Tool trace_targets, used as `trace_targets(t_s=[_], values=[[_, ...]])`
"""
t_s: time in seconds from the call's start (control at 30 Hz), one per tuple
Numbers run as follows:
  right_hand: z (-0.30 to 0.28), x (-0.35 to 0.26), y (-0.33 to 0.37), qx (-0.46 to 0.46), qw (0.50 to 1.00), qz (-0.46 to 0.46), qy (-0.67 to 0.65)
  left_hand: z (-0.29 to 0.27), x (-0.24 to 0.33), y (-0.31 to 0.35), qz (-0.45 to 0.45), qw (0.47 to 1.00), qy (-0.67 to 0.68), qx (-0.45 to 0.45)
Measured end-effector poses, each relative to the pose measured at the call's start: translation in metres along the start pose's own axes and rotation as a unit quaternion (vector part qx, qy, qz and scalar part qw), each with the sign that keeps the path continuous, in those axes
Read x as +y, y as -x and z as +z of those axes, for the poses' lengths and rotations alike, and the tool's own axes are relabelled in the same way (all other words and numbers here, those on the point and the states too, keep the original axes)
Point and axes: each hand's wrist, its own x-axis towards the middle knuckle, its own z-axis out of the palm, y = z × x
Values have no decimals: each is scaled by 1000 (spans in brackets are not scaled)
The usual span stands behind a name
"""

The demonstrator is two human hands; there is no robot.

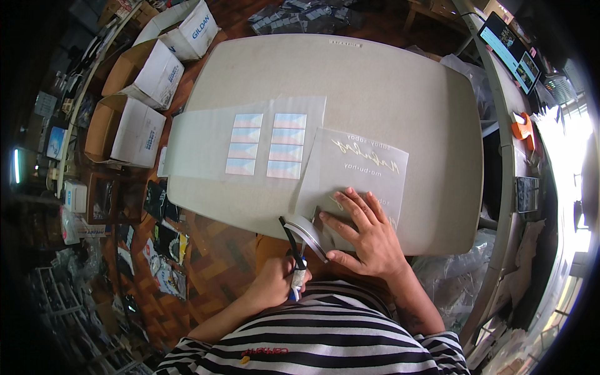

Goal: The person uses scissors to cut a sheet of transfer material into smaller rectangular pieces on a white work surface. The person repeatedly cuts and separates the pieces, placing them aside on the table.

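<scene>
Toward five o'clock on the bench point(400, 69), by its near edge, lies the frosted sheet point(347, 178) with pale, mirrored lettering. Your right hand point(365, 240) rests on it, fingers spread wide, gripping nothing. At the sheet's seven o'clock, a curled strip point(306, 236) bows over the bench edge. Your left hand point(276, 282), just off the bench at six o'clock, has its fingers wrapped around a tool point(299, 281) with a white-and-blue handle; its kind is hard to tell.

Toward ten o'clock from the lettering, a translucent sheet point(206, 134) carries two columns of blue, white and pink rectangles point(286, 145). Beyond the bench, open cartons point(145, 75) stand from nine to eleven, and an orange-handled object point(523, 127) sits at three.
</scene>
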Motion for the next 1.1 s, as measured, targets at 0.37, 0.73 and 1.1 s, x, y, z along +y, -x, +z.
trace_targets(t_s=[0.37, 0.73, 1.1], values=[[0, -3, 1, -2, 1000, -2, 2, -6, 26, -22, 17, 997, 77, -12], [1, -1, 2, 11, 1000, -7, -28, -16, 39, -54, 88, 989, 115, -26], [3, 3, 3, -1, 999, -13, -49, -18, 53, -85, 84, 985, 149, -3]])
